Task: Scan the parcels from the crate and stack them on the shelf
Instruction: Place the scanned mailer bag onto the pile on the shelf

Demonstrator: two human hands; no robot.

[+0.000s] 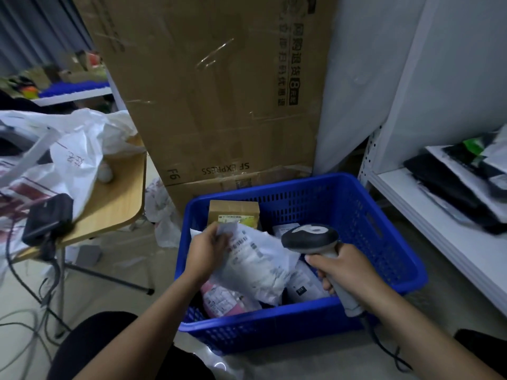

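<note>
While the left hand point(206, 250) pinches the upper corner of a crumpled white plastic mailer point(260, 266) with a printed label, the right hand point(346, 272) is curled round the handle of a grey handheld barcode scanner point(310, 238). Both are over the middle of the blue perforated plastic crate point(365, 215), and the scanner's head is just beside the mailer's right edge. The mailer is lifted and tilted inside the crate, above the other parcels. Under it, at the crate's near wall, lies a pink soft parcel point(225, 297), and to the right of that a white bagged parcel with a small dark tag point(301, 286). A small brown cardboard box point(233, 211) leans against the crate's far wall. To the right of the crate runs a white metal shelf point(439, 237), where flat black and white parcels point(461, 187) lie stacked. Behind the crate stands a tall taped cardboard carton point(219, 91). To the left of the crate is a light wooden table point(118, 196), partly covered by white plastic bags point(82, 149).
</note>
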